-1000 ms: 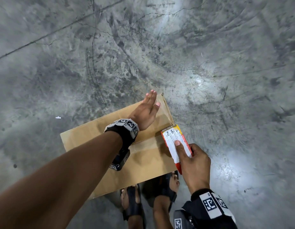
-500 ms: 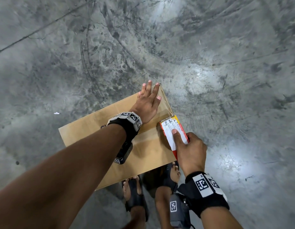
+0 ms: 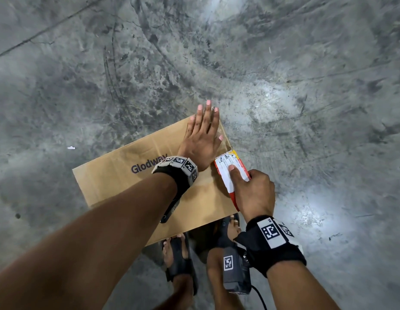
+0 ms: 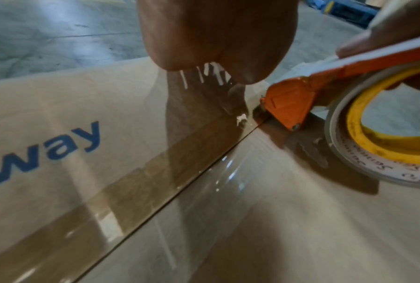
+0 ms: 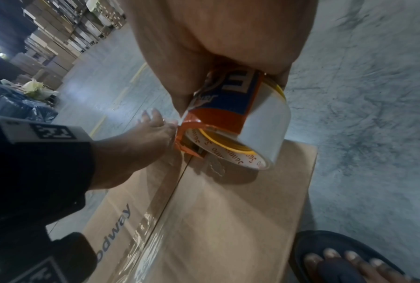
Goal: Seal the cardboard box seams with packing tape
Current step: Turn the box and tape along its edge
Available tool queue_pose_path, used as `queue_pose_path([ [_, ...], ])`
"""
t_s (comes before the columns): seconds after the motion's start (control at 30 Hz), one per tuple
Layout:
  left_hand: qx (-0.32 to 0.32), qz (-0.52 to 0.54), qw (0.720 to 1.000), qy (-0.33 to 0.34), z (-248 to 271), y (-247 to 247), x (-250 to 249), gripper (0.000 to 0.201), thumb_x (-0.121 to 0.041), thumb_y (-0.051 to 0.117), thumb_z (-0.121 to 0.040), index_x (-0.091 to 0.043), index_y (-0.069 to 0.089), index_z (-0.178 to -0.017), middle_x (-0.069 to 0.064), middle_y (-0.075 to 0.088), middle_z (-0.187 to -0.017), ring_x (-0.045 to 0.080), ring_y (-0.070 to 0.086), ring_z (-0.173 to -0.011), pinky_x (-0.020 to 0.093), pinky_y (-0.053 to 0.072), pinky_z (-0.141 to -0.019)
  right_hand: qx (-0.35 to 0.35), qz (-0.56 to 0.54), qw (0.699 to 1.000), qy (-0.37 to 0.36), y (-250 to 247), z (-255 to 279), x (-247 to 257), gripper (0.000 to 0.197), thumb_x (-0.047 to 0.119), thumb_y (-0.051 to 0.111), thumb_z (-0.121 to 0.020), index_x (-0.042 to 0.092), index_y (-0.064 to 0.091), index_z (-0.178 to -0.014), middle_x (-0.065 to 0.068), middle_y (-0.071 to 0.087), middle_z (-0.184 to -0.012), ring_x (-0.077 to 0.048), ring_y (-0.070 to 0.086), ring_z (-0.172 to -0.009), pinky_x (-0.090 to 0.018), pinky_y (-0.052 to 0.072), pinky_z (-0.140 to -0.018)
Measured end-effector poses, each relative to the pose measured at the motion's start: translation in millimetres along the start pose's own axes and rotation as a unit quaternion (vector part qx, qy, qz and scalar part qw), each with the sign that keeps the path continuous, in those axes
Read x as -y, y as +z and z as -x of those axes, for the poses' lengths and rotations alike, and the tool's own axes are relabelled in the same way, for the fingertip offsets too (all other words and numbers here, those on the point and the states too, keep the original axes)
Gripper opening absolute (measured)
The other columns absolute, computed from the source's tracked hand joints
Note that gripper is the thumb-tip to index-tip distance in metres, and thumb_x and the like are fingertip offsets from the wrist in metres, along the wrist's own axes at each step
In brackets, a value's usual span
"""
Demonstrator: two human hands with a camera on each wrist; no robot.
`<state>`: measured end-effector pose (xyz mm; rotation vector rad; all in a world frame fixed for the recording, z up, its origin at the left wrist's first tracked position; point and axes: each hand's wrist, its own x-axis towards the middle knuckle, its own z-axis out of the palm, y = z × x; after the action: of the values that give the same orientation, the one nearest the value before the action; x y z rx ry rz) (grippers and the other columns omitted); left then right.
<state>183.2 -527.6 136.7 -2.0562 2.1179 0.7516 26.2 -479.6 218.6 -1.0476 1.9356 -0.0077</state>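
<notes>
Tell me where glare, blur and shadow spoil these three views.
Head view: bright glare patches on the concrete floor. Left wrist view: reflections streak the clear tape along the cardboard box seam; the tape dispenser casts a dark shadow. Right wrist view: the right hand is soft and close; the tape roll is slightly blurred.

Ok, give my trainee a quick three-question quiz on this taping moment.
1. True or false: the left hand lies flat on the box.
2. What does the right hand grip? A) knife B) tape dispenser C) marker
3. Fill in: clear tape already lies along the centre ____.

Key: 1 true; 2 B; 3 seam.
</notes>
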Motion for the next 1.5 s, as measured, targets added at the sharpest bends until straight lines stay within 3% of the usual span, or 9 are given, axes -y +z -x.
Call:
queue_pose_path([
  [0.1,0.009,-0.009,1.000,0.018,-2.1,5.1,2.4,0.067,-0.044,0.021,-0.100,-0.013,0.003,-0.157,0.009,-0.003,-0.165,0.026,-0.004,-0.152,0.045,0.007,-0.123,0.005,0.004,1.000,0.002,-1.9,-0.5,1.4,0.055,0.062,0.060,-0.090,0.008,0.065,-0.080,-0.019,0.073,-0.089,-0.041,0.067,-0.090,-0.041,0.052,-0.073],
  [0.27,0.022,-0.025,0.999,0.013,-5.6,9.4,8.1,0.067,-0.046,0.021,-0.100,-0.017,0.000,-0.156,0.007,-0.005,-0.165,0.024,-0.005,-0.152,0.040,0.000,-0.122,0.015,0.030,0.999,0.037,-0.9,-3.6,5.3,0.061,0.066,0.059,-0.087,0.010,0.074,-0.105,-0.017,0.074,-0.107,-0.039,0.067,-0.102,-0.042,0.056,-0.084],
  [0.4,0.041,-0.033,0.999,0.007,-7.4,6.2,6.2,0.077,-0.060,0.011,-0.093,-0.018,-0.004,-0.156,0.006,-0.010,-0.165,0.023,-0.010,-0.152,0.038,-0.007,-0.120,0.023,0.018,0.998,0.049,-8.4,4.1,3.6,0.057,0.064,0.059,-0.088,0.013,0.074,-0.109,-0.016,0.073,-0.112,-0.038,0.065,-0.109,-0.043,0.056,-0.088],
  [0.63,0.056,-0.013,0.998,0.011,-5.1,0.4,4.0,0.080,-0.061,0.022,-0.097,-0.019,-0.016,-0.154,0.006,-0.023,-0.162,0.022,-0.021,-0.149,0.042,-0.010,-0.122,0.012,0.034,0.997,0.074,-28.2,47.5,-39.4,0.054,0.063,0.059,-0.090,0.014,0.072,-0.111,-0.015,0.070,-0.113,-0.036,0.063,-0.112,-0.039,0.050,-0.088],
  [0.83,0.071,-0.045,0.996,0.012,-3.0,1.6,1.9,0.116,-0.086,0.032,-0.075,-0.017,-0.019,-0.153,0.007,-0.025,-0.162,0.024,-0.022,-0.149,0.041,-0.011,-0.120,0.015,0.036,0.994,0.099,-17.1,36.1,-40.7,0.056,0.062,0.060,-0.092,0.013,0.072,-0.116,-0.016,0.068,-0.122,-0.038,0.064,-0.115,-0.040,0.049,-0.092],
  [1.0,0.031,-0.090,0.995,0.020,14.0,9.0,-14.7,0.098,-0.072,0.027,-0.089,-0.009,-0.009,-0.155,0.020,-0.014,-0.162,0.038,-0.012,-0.150,0.049,0.000,-0.122,0.011,0.023,0.994,0.102,-12.9,35.7,-46.1,0.059,0.062,0.060,-0.091,0.011,0.071,-0.117,-0.019,0.068,-0.123,-0.039,0.063,-0.116,-0.042,0.049,-0.094],
  [1.1,0.049,-0.050,0.996,0.062,32.9,21.4,-25.3,0.089,-0.064,0.026,-0.096,-0.004,-0.008,-0.154,0.016,-0.015,-0.163,0.032,-0.014,-0.150,0.045,-0.001,-0.123,0.008,0.016,0.996,0.088,-12.3,36.3,-47.6,0.058,0.062,0.060,-0.090,0.010,0.073,-0.114,-0.021,0.069,-0.120,-0.040,0.064,-0.113,-0.042,0.051,-0.092],
  [1.33,0.057,-0.059,0.995,0.056,30.1,35.2,-21.2,0.096,-0.072,0.024,-0.091,-0.009,-0.013,-0.154,0.010,-0.018,-0.163,0.027,-0.017,-0.150,0.042,-0.006,-0.122,-0.002,0.012,0.997,0.081,-8.4,29.6,-56.5,0.059,0.061,0.062,-0.090,0.009,0.070,-0.118,-0.019,0.066,-0.125,-0.038,0.062,-0.117,-0.041,0.050,-0.094],
  [1.5,0.055,-0.057,0.995,0.055,30.8,33.1,-22.8,0.096,-0.073,0.022,-0.091,-0.009,-0.013,-0.154,0.010,-0.017,-0.164,0.026,-0.017,-0.151,0.042,-0.006,-0.122,-0.006,-0.001,0.998,0.058,-12.5,39.5,-63.3,0.056,0.062,0.060,-0.089,0.011,0.074,-0.107,-0.019,0.071,-0.115,-0.039,0.063,-0.112,-0.041,0.051,-0.089],
])
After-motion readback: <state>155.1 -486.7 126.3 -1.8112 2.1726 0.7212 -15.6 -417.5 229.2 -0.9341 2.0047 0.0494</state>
